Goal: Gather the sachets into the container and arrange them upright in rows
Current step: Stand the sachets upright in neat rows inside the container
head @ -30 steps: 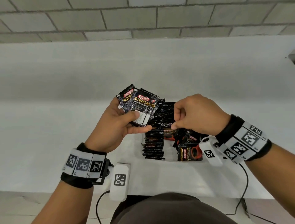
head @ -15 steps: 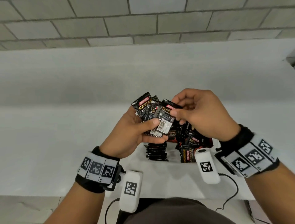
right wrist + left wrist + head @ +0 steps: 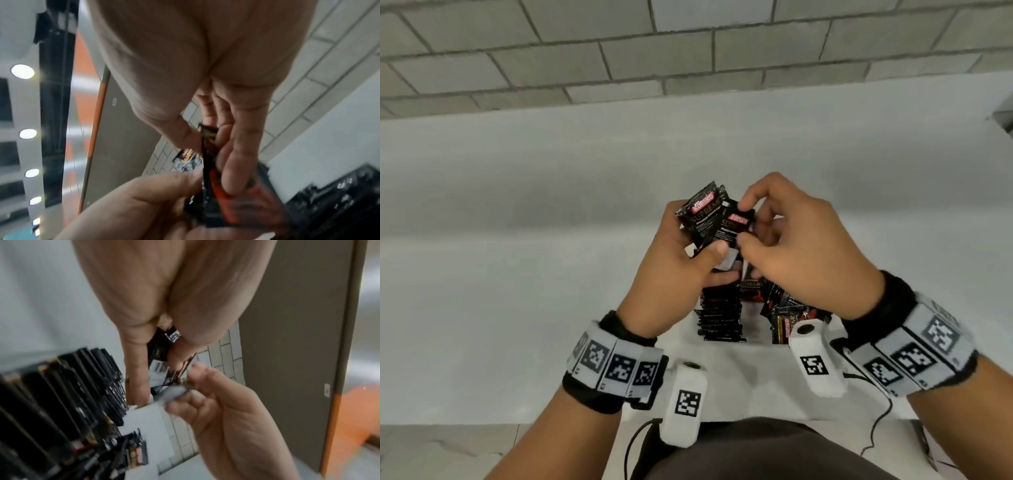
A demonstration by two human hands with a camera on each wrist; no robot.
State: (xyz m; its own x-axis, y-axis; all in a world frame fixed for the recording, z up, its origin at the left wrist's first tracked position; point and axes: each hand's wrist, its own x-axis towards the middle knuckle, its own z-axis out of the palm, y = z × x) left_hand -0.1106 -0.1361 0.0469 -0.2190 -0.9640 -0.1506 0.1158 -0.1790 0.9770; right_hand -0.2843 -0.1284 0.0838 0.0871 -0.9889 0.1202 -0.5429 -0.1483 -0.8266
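Observation:
My left hand (image 3: 688,263) holds a small fan of black sachets (image 3: 705,219) above the white container (image 3: 722,353), thumb pressed on their lower part. My right hand (image 3: 750,226) meets it from the right and pinches one black sachet (image 3: 738,219) at the fan's right side. The right wrist view shows that sachet (image 3: 207,146) edge-on between thumb and fingers. In the container a row of black sachets (image 3: 720,317) stands upright on the left; loose sachets (image 3: 787,311) lie jumbled on the right, partly hidden under my right wrist. The left wrist view shows the upright row (image 3: 61,394).
The container sits at the near edge of a white table (image 3: 517,274). A grey block wall (image 3: 688,44) rises behind it. A black cable (image 3: 883,425) hangs off the table's front at the right.
Both hands rose slightly and closed together. My right hand brought a sachet up from the container to the fan in my left hand, and the fan is tighter now.

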